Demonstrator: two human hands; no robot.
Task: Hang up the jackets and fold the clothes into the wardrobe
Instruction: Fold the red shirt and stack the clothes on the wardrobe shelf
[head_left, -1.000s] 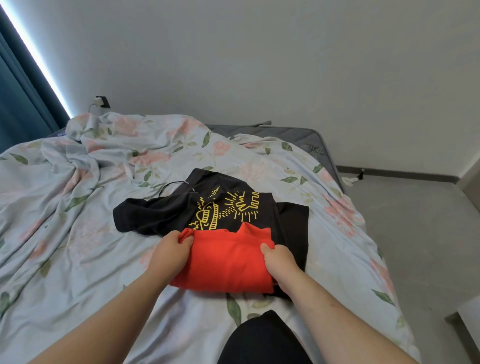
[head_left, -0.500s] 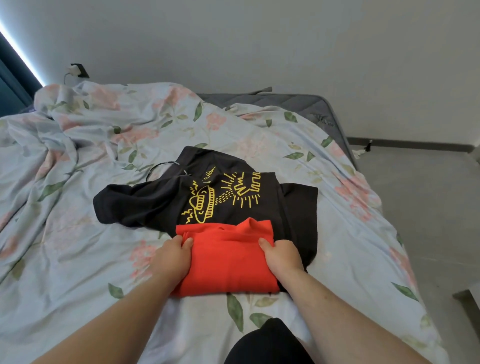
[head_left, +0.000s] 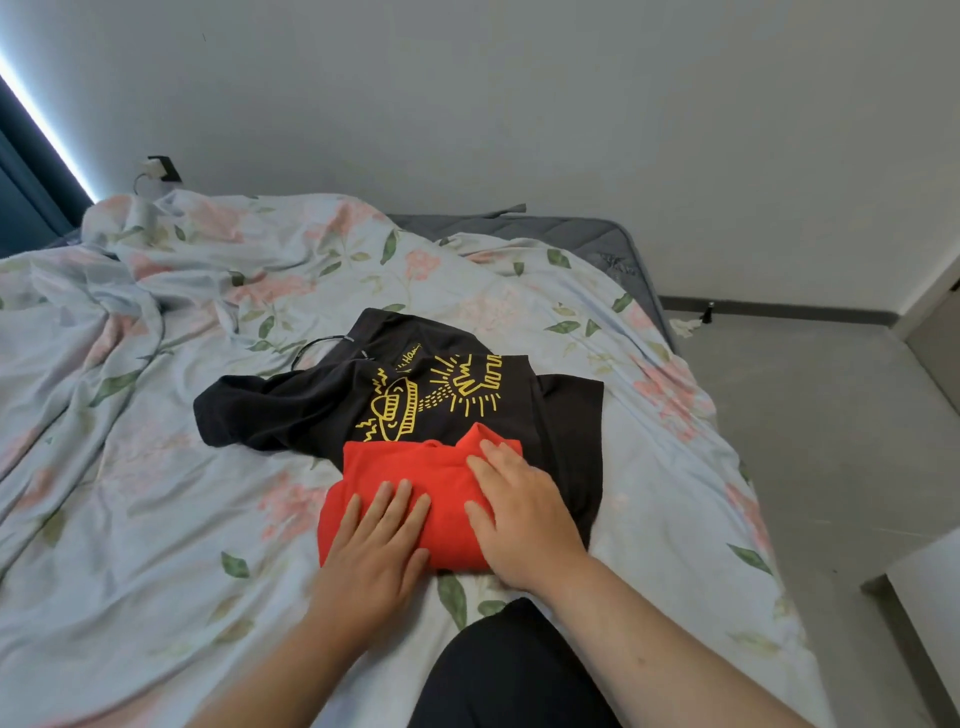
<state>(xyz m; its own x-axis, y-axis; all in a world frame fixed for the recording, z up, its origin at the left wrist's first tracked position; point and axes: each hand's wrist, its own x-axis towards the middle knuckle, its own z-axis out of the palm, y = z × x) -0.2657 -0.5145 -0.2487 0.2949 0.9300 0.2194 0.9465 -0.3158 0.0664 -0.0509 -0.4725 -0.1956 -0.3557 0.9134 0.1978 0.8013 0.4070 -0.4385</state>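
A folded red garment (head_left: 405, 467) lies on the floral bedspread (head_left: 156, 493), overlapping the near edge of a black T-shirt (head_left: 311, 405) with a yellow print. My left hand (head_left: 371, 551) rests flat on the red garment's near left part, fingers spread. My right hand (head_left: 519, 514) lies flat on its right side, fingertips near the far edge. Neither hand grips the cloth. A black hanger loop (head_left: 317, 345) peeks out at the T-shirt's far left.
The grey mattress (head_left: 561, 234) shows bare at the bed's far end. A dark curtain (head_left: 26, 208) hangs at the left, with a wall charger (head_left: 158, 169) beside it. Grey floor (head_left: 831, 441) lies right of the bed, with a white furniture corner (head_left: 930, 597).
Both hands have moved from gripping the red garment's side edges to lying flat on top of it. The garment now looks folded smaller.
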